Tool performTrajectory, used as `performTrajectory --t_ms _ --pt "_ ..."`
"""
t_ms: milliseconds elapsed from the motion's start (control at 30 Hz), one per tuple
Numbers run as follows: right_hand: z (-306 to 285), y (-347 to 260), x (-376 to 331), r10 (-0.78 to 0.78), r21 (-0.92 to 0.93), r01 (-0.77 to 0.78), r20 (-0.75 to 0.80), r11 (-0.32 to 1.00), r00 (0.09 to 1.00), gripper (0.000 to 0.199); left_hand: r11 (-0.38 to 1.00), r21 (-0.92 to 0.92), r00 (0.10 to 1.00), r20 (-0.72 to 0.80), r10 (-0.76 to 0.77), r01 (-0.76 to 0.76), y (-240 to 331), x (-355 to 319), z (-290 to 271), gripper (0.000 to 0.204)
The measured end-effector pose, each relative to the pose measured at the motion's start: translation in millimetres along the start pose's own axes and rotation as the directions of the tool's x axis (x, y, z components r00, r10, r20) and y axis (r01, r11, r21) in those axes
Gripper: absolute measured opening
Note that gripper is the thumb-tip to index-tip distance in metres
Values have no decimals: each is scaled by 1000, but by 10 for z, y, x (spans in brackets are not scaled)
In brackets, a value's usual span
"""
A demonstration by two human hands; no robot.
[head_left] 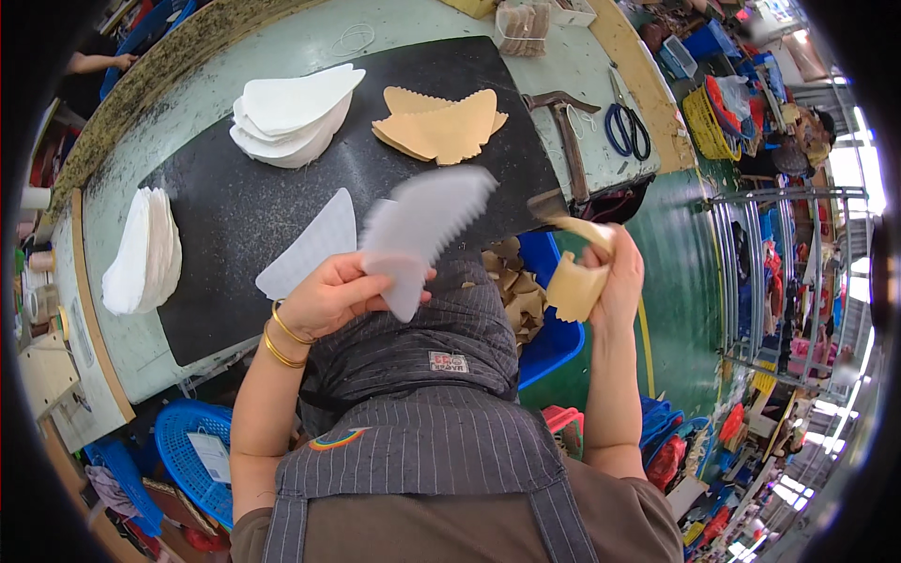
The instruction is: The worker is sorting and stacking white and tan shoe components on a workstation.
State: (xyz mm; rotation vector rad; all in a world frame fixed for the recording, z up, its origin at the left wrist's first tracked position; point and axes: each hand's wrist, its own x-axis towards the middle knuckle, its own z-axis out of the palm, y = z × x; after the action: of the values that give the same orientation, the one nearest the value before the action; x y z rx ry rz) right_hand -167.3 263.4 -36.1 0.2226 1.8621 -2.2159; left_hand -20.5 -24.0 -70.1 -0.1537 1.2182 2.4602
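Observation:
My left hand (340, 295) is closed on a thin white cut piece (420, 225) with a scalloped edge, blurred by motion. Off to the right, above a blue bin, my right hand (621, 280) grips a curled tan paper-like piece (574, 287), its edge also scalloped. A single smooth-edged white piece (314, 246) lies on the black mat (221, 211), just beyond my left hand. Farther back are a stack of white pieces (293, 113) and a small pile of tan scalloped pieces (439, 124). Another white stack (144, 251) stands at the left.
The blue bin (554, 357) beside my lap holds many crumpled tan scraps (516, 296). A hammer (569, 141) and dark-handled scissors (626, 129) lie at the table's right end. A blue basket (192, 441) is at lower left. Another person's arm (99, 63) shows at far left.

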Motion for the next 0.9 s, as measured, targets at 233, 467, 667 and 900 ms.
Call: performTrajectory --t_ms 233,467,667,900 --pt "-501 853 -75 -65 -712 330 373 620 926 15 898 361 956 -54 287 -250 43 -6 377 55" --pt "566 244 -381 84 -158 -3 503 987 860 22 -102 990 844 138 519 -99 -267 96 605 78" --pt "434 126 -134 -28 52 9 379 999 925 12 -156 964 663 262 701 -215 -432 32 254 65" --pt "142 209 -23 9 362 -168 400 917 916 34 -31 989 898 142 417 -142 -1370 445 -13 34"
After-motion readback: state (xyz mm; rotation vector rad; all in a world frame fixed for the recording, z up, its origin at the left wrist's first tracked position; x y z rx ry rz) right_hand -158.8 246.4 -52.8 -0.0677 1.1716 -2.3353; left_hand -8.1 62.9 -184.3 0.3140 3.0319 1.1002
